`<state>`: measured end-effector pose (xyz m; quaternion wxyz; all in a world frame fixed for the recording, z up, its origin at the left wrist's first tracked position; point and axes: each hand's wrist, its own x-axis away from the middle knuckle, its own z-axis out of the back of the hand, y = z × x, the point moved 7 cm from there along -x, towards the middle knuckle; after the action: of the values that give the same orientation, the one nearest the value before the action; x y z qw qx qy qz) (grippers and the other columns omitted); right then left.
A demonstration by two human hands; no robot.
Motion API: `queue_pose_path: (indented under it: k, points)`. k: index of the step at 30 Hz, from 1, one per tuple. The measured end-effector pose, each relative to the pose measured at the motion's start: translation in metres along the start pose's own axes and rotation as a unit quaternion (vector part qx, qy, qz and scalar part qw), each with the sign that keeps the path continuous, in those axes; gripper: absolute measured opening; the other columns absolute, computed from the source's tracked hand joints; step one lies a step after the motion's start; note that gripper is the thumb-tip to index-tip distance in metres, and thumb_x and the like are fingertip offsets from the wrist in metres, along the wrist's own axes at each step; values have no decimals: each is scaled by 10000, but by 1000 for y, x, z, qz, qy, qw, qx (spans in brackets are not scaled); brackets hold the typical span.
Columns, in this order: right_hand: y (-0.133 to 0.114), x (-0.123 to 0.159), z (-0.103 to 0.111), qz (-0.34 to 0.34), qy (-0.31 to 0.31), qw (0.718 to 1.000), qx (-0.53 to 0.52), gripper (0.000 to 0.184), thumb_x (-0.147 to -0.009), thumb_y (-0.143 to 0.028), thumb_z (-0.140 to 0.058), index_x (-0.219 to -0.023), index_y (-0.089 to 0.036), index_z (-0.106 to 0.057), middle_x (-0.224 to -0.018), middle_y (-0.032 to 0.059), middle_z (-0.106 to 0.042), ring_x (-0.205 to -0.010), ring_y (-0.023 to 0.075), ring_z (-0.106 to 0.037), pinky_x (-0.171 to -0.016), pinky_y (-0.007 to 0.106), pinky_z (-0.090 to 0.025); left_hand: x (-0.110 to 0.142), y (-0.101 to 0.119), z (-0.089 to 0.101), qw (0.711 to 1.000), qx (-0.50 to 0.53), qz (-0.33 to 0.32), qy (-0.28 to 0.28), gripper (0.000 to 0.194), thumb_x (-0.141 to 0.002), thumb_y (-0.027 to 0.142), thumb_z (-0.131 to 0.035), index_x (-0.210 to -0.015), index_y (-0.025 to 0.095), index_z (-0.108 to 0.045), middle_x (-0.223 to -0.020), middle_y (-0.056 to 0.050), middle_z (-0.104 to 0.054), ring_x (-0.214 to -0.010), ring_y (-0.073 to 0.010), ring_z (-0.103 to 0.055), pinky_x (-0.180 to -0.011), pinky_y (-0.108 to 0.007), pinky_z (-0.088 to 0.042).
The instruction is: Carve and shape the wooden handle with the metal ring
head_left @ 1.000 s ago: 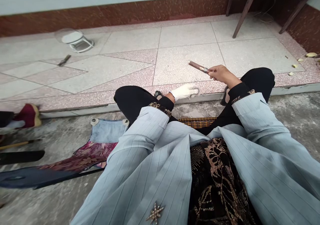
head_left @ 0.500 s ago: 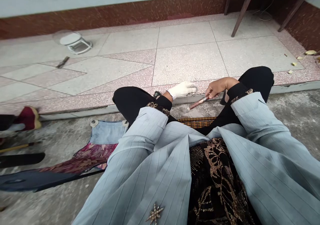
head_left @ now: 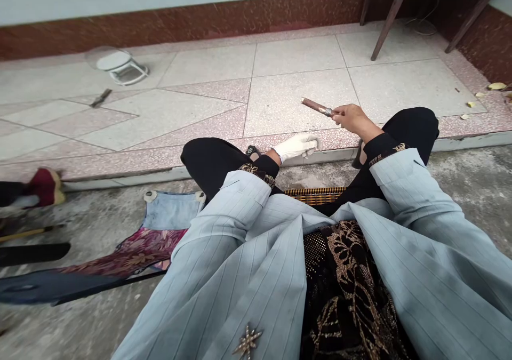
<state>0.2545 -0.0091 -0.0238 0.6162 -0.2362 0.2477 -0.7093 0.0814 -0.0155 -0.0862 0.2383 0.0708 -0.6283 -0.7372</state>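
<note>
My right hand (head_left: 354, 121), bare, is wrapped round one end of a short brown stick (head_left: 316, 105) that has a silvery band near my fingers. The stick is raised over the tiled step, its pale worn tip pointing to the left and slightly up. Below and to the left of it, my left hand (head_left: 296, 146) wears a white knit glove and rests at the step's edge. Its fingers are curled together, and whatever they may hold is too small to make out. The two hands are apart.
A tiled step (head_left: 296, 101) runs across in front of my knees. On it are a small white stool (head_left: 124, 68), a dark object (head_left: 101, 98) and wooden legs (head_left: 390, 21). A patterned cloth (head_left: 152, 242) lies left, near another person's red shoe (head_left: 43, 186).
My right hand has lifted the stick, swinging its tip from low by the step's edge up above the tiles. My gloved left hand has shifted slightly right.
</note>
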Motion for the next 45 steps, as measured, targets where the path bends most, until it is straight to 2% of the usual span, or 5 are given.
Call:
queue_pose_path:
  k: [8,15,29,37,45]
  points:
    - [9,5,-22,-1,-169,936,308,259,-877,-234,-619,-1071,-148,-767,-1105,165,-698,-983,288,-630,-771,350,-444,0,10,16,997,-23,-12,71,170,-962,196,-454,-889,129,-593,-608,32,-448,-499,-57,-399,-477,-161,-337]
    - [-11,53,-58,103,-517,848,55,292,-826,-286,-678,-1074,-152,-755,-752,22,-677,-641,123,-540,-662,256,-425,5,14,32,991,-28,7,127,110,-922,207,-550,-864,145,-621,-620,-7,-544,-537,-77,-453,-511,-204,-350]
    - [-2,2,-13,20,-84,995,56,314,-904,-237,-588,-1158,-122,-732,-911,115,-701,-774,191,-607,-687,298,-432,1,3,-2,998,-61,-20,4,245,-953,322,-469,-913,132,-618,-636,26,-456,-521,-67,-433,-504,-161,-393]
    - [3,10,-41,62,-254,936,235,259,-839,-216,-656,-1063,-189,-782,-1002,111,-729,-909,240,-640,-740,314,-441,6,19,13,983,-171,-29,51,166,-869,242,-554,-827,122,-661,-680,3,-574,-580,-74,-480,-565,-173,-373]
    - [-23,46,-46,138,-453,880,-38,310,-844,-388,-676,-1051,-167,-744,-768,19,-676,-667,124,-556,-672,246,-439,5,13,28,992,-77,-19,93,160,-874,277,-618,-893,123,-654,-750,-24,-623,-626,-89,-528,-582,-187,-410]
